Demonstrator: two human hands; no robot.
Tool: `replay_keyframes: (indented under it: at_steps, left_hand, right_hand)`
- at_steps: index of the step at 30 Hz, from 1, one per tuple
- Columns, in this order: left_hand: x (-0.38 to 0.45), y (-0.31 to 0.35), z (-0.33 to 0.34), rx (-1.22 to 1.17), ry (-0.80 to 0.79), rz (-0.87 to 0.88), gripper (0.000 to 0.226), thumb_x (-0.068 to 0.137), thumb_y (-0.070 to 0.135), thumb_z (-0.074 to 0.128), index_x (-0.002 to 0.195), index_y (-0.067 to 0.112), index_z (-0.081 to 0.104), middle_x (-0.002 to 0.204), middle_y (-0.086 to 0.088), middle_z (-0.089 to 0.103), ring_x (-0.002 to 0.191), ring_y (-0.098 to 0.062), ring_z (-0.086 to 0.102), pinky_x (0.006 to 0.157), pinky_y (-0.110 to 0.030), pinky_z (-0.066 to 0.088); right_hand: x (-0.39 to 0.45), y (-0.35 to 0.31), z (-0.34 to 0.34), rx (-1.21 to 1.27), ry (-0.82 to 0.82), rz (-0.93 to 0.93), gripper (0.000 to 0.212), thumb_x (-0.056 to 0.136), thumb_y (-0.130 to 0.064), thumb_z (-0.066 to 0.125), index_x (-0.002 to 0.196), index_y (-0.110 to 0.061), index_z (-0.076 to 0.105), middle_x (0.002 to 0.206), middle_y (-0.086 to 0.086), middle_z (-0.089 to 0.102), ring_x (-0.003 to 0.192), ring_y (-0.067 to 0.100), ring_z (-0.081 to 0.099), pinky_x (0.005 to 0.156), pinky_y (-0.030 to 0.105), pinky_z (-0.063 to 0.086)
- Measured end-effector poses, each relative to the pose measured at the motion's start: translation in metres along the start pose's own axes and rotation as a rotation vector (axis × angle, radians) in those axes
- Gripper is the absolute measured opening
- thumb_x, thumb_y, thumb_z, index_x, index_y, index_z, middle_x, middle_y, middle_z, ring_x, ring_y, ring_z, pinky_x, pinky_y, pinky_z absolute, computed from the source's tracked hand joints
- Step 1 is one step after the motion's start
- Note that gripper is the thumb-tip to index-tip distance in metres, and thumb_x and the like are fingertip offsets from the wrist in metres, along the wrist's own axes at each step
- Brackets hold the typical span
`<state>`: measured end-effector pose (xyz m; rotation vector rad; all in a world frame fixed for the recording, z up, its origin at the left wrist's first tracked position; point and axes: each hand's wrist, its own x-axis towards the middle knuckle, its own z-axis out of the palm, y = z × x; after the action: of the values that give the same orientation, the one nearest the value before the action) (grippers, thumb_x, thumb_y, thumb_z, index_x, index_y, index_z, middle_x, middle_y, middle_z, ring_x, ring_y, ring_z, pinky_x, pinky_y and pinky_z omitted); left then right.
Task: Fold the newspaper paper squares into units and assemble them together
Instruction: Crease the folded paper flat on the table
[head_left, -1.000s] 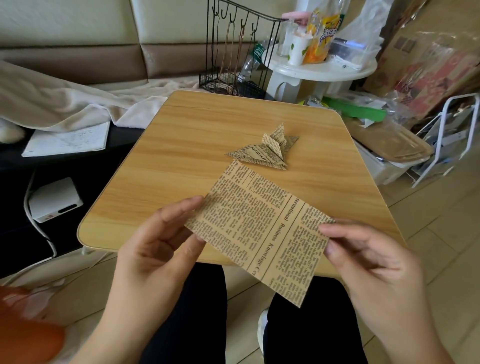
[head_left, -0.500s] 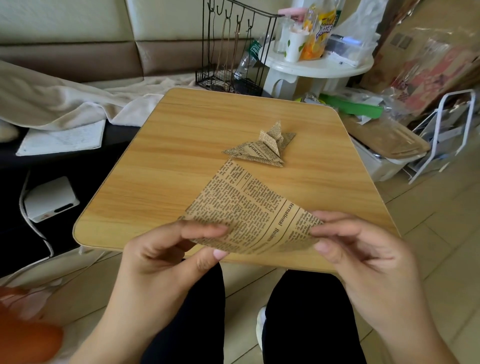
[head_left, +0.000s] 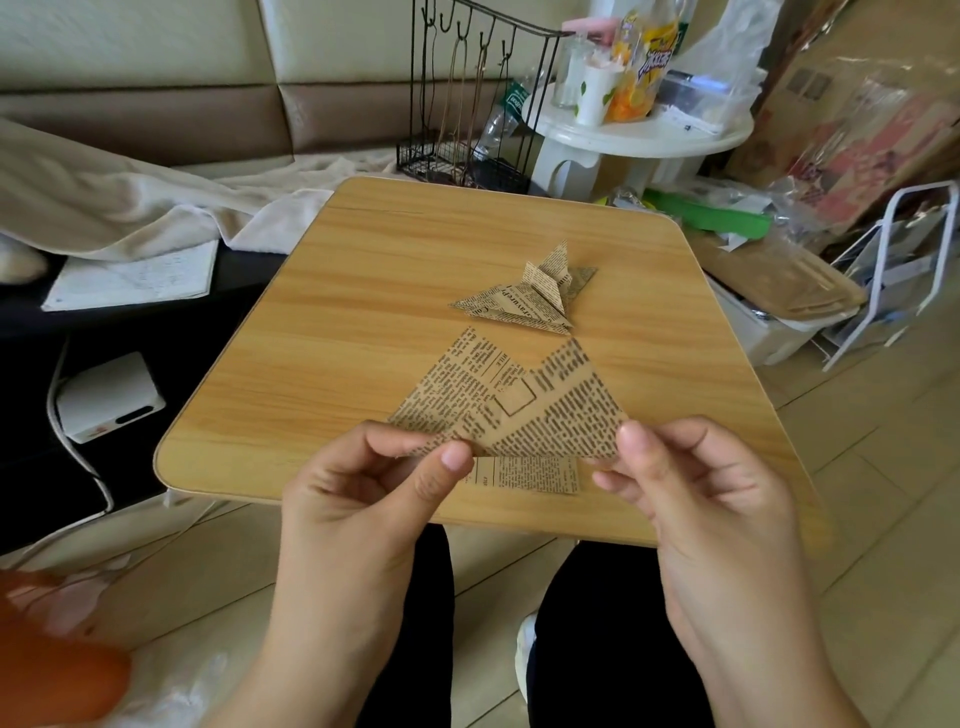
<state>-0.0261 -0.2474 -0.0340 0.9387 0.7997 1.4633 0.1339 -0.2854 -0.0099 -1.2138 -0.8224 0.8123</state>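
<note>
Both hands, left hand (head_left: 358, 499) and right hand (head_left: 706, 499), pinch half-folded paper square (head_left: 519, 415).

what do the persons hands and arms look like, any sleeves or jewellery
Both hands are bare: no gloves, rings, watch or bracelets on the left hand or the right hand. The forearms are bare down to the bottom of the picture, with no sleeve in view. The nails that show are short, and no polish is visible on them.

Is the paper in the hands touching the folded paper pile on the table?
Apart. The head view shows bare wood of the table between the held paper square and the folded units.
</note>
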Motion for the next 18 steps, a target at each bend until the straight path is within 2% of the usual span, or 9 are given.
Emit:
replay_keyframes:
  at_steps: [2, 4, 6, 9, 14, 18]
  left_hand:
    - [0.001, 0.000, 0.002, -0.016, 0.047, -0.019, 0.038, 0.041, 0.041, 0.091, 0.064, 0.024, 0.067, 0.071, -0.003, 0.072, 0.071, -0.016, 0.070, 0.077, -0.026, 0.056]
    - [0.002, 0.000, 0.005, -0.029, 0.093, -0.035, 0.033, 0.044, 0.025, 0.090, 0.065, 0.023, 0.065, 0.071, -0.003, 0.071, 0.068, -0.016, 0.069, 0.078, -0.029, 0.055]
    - [0.003, -0.001, 0.009, -0.067, 0.138, -0.057, 0.030, 0.050, 0.011, 0.085, 0.066, 0.020, 0.061, 0.069, -0.003, 0.069, 0.065, -0.016, 0.067, 0.071, -0.028, 0.058]
    - [0.003, -0.001, 0.011, -0.135, 0.174, -0.087, 0.019, 0.059, 0.010, 0.073, 0.067, 0.019, 0.059, 0.070, -0.005, 0.066, 0.066, -0.016, 0.066, 0.063, -0.024, 0.055]
    - [0.003, 0.000, 0.011, -0.177, 0.178, -0.089, 0.015, 0.066, 0.008, 0.068, 0.067, 0.018, 0.057, 0.072, -0.002, 0.067, 0.068, -0.015, 0.066, 0.067, -0.024, 0.055]
    - [0.002, 0.000, 0.009, -0.190, 0.068, -0.087, 0.018, 0.067, 0.004, 0.070, 0.070, 0.021, 0.064, 0.080, -0.002, 0.067, 0.078, -0.016, 0.067, 0.074, -0.025, 0.055]
  right_hand:
    - [0.001, -0.001, 0.004, -0.010, 0.043, 0.010, 0.012, 0.062, -0.037, 0.071, 0.060, -0.025, 0.069, 0.062, 0.003, 0.068, 0.061, 0.015, 0.069, 0.062, 0.020, 0.054]
    - [0.001, -0.002, 0.008, -0.020, 0.077, 0.008, 0.016, 0.063, -0.035, 0.072, 0.060, -0.021, 0.066, 0.059, 0.003, 0.066, 0.058, 0.016, 0.068, 0.056, 0.019, 0.052]
    - [0.002, -0.002, 0.010, -0.031, 0.100, 0.006, 0.021, 0.064, -0.033, 0.073, 0.061, -0.015, 0.061, 0.057, 0.003, 0.065, 0.056, 0.015, 0.067, 0.053, 0.018, 0.050]
    - [0.003, -0.003, 0.013, -0.035, 0.101, 0.006, 0.025, 0.065, -0.033, 0.072, 0.065, -0.012, 0.059, 0.057, 0.001, 0.063, 0.055, 0.013, 0.066, 0.051, 0.018, 0.049]
    - [0.002, -0.007, 0.014, 0.009, -0.018, 0.015, 0.014, 0.066, -0.038, 0.068, 0.069, -0.024, 0.070, 0.070, 0.003, 0.071, 0.073, 0.018, 0.072, 0.061, 0.020, 0.053]
    - [0.002, -0.005, 0.010, 0.058, -0.026, 0.015, 0.007, 0.069, -0.027, 0.069, 0.072, -0.022, 0.073, 0.074, 0.008, 0.072, 0.077, 0.019, 0.073, 0.067, 0.020, 0.054]
